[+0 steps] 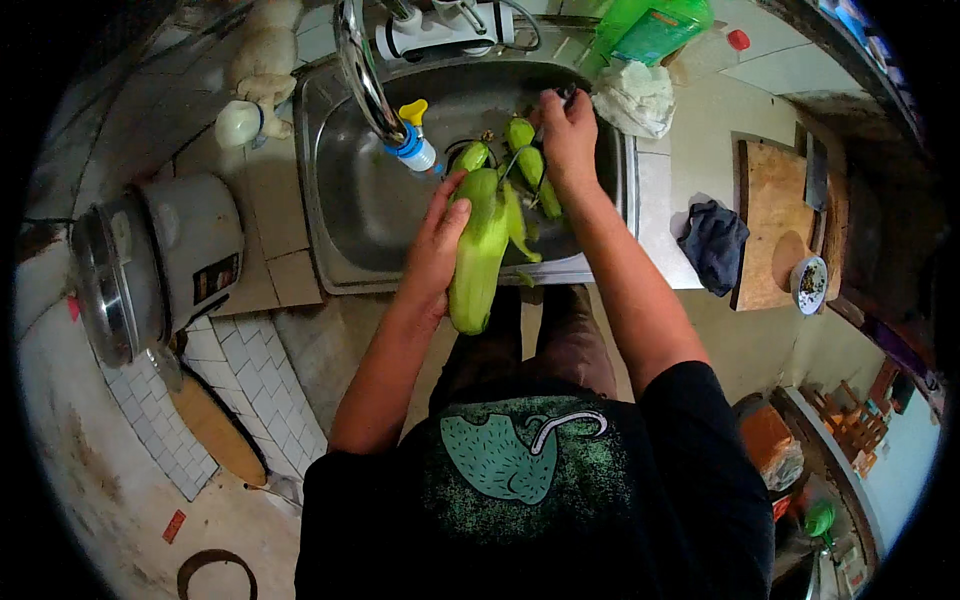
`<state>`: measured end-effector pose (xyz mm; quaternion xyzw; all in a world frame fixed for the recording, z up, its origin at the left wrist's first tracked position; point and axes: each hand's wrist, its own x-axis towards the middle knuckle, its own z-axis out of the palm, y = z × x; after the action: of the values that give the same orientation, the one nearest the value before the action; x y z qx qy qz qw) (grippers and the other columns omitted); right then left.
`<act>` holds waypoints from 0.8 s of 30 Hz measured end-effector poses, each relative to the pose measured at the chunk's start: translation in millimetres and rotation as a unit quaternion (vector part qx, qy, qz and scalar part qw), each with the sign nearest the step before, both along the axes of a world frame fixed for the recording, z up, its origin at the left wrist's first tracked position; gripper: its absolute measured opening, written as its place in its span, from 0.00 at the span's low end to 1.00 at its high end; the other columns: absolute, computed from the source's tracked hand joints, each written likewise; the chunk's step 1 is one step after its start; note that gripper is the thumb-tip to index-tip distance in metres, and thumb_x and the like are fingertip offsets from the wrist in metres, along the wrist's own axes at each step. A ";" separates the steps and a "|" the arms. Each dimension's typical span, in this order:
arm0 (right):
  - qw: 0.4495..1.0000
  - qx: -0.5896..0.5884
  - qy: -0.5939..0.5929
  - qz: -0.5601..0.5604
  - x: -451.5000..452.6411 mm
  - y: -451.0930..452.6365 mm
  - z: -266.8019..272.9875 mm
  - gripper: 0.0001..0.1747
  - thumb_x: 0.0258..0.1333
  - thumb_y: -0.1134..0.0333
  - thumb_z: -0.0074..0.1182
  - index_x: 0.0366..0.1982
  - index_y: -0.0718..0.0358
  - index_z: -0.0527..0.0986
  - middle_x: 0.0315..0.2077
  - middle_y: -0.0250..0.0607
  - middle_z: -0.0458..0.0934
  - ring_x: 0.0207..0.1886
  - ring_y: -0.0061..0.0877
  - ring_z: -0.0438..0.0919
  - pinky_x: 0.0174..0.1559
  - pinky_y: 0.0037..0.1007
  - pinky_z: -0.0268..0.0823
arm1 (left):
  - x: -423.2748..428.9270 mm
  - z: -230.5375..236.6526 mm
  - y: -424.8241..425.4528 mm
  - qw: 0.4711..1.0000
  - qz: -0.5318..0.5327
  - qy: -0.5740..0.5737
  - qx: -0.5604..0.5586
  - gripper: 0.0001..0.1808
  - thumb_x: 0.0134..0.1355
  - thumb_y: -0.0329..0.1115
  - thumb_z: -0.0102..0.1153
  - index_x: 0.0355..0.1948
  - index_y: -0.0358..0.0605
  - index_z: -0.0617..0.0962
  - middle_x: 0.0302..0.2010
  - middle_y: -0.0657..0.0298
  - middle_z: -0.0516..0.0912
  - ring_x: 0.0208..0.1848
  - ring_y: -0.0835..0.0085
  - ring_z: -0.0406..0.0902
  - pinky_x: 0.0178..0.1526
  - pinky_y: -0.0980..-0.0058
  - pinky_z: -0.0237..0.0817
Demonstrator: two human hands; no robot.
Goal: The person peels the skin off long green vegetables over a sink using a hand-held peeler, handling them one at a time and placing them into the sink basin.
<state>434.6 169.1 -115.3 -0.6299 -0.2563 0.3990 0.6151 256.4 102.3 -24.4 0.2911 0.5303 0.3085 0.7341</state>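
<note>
My left hand [444,244] holds a large light-green squash [478,255] over the front rim of the sink [360,217]. A strip of green peel [516,221] hangs along its right side. My right hand [568,139] is closed on a slim tool, mostly hidden in the fist; a dark end [570,91] shows above the fingers. From that side a thin grey curved piece [513,159] reaches to the squash's upper end; whether it belongs to the tool is unclear. Smaller green squashes [529,159] lie in the basin between my hands, and another squash [471,156] lies behind the large one.
A chrome faucet [360,75] with a blue-and-white nozzle [415,152] hangs over the basin. A white plastic bag [636,97] and green bottle [664,34] stand back right. A cutting board [772,217], cleaver [816,176] and dark cloth [714,244] lie right, a rice cooker [187,244] left.
</note>
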 end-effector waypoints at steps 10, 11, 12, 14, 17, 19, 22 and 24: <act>0.996 0.014 -0.067 -0.064 31.0 -1.4 6.5 0.16 0.54 0.62 0.52 0.33 0.68 0.64 0.26 0.38 0.74 0.27 0.25 0.71 0.31 0.28 0.64 | -5.6 -11.6 1.4 0.954 -0.019 -0.260 -0.147 0.30 0.64 0.54 0.40 0.59 0.44 0.64 0.50 0.52 0.73 0.38 0.67 0.74 0.29 0.73 0.69; 0.998 0.007 0.044 -0.039 15.4 -9.9 27.7 0.10 0.56 0.64 0.50 0.33 0.62 0.65 0.22 0.31 0.71 0.25 0.18 0.67 0.28 0.21 0.58 | -2.0 -13.2 0.8 0.949 -0.016 -0.275 -0.151 0.31 0.63 0.56 0.40 0.57 0.43 0.66 0.49 0.52 0.74 0.39 0.68 0.74 0.29 0.72 0.70; 0.991 0.052 0.119 -0.016 3.8 -15.4 35.6 0.09 0.57 0.64 0.49 0.32 0.61 0.65 0.21 0.31 0.70 0.24 0.15 0.66 0.28 0.20 0.58 | 3.2 -11.4 0.1 0.949 -0.016 -0.276 -0.150 0.31 0.63 0.56 0.40 0.57 0.43 0.66 0.49 0.52 0.74 0.39 0.68 0.74 0.29 0.72 0.70; 0.994 0.047 0.099 0.017 -16.0 -27.9 56.0 0.07 0.59 0.65 0.47 0.33 0.60 0.65 0.21 0.30 0.69 0.24 0.15 0.66 0.27 0.19 0.58 | 10.5 -6.1 -0.9 0.979 0.051 -0.132 -0.144 0.27 0.64 0.54 0.42 0.54 0.45 0.68 0.42 0.56 0.76 0.34 0.69 0.77 0.29 0.73 0.73; 0.991 0.067 0.103 0.048 -31.1 -39.0 66.7 0.07 0.60 0.67 0.47 0.35 0.61 0.65 0.23 0.29 0.69 0.26 0.14 0.66 0.28 0.18 0.59 | 5.9 -22.8 0.6 0.961 0.025 -0.238 -0.138 0.27 0.63 0.53 0.44 0.53 0.43 0.68 0.40 0.58 0.77 0.35 0.70 0.78 0.32 0.72 0.73; 0.991 0.067 0.103 0.057 -33.1 -43.2 69.2 0.08 0.58 0.68 0.48 0.36 0.62 0.64 0.24 0.30 0.69 0.26 0.15 0.67 0.29 0.19 0.61 | 8.6 -20.4 -1.3 0.954 0.057 -0.261 -0.134 0.26 0.64 0.52 0.44 0.54 0.44 0.67 0.41 0.58 0.77 0.35 0.71 0.78 0.36 0.73 0.72; 0.995 0.068 0.062 0.046 -30.2 -40.6 57.6 0.09 0.56 0.69 0.50 0.35 0.64 0.64 0.23 0.31 0.71 0.26 0.15 0.69 0.29 0.20 0.63 | 10.3 -22.2 -4.3 0.963 0.064 -0.241 -0.106 0.24 0.64 0.48 0.43 0.56 0.46 0.65 0.43 0.59 0.76 0.34 0.70 0.77 0.36 0.74 0.72; 0.996 0.063 0.035 0.045 -26.7 -37.2 57.3 0.10 0.55 0.68 0.51 0.34 0.65 0.64 0.23 0.32 0.71 0.26 0.15 0.69 0.29 0.20 0.63 | 9.1 -16.8 -4.9 0.973 0.060 -0.204 -0.092 0.23 0.64 0.46 0.42 0.57 0.47 0.64 0.44 0.60 0.75 0.34 0.70 0.77 0.34 0.73 0.72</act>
<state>407.9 131.8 -58.0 -0.5634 -0.2877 0.4313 0.6433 265.5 97.4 -41.2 0.1209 0.4121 0.3541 0.8308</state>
